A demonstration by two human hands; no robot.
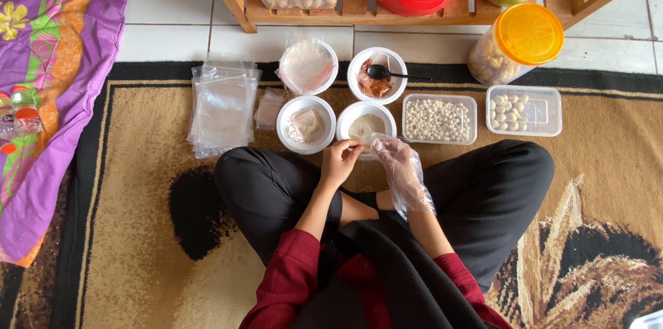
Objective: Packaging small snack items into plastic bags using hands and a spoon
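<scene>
Nearest are the red sleeves [290, 281] and crossed legs in black trousers [483, 191] on the patterned rug [138, 232]. The bare left hand [340, 160] pinches the edge of a clear plastic glove [404, 173] that covers the right hand [399, 167], whose fingers are loosely curled. Both hands meet just before a white bowl [366, 122] of pale powder. Beside it lie a bag stack [222, 108] and a tub of white balls [439, 119].

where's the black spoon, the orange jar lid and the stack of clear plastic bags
black spoon [378, 71], head view, on its bowl, resting in a white bowl
orange jar lid [530, 33], head view, centre of the lid top
stack of clear plastic bags [222, 108], head view, middle of the top bag
</scene>
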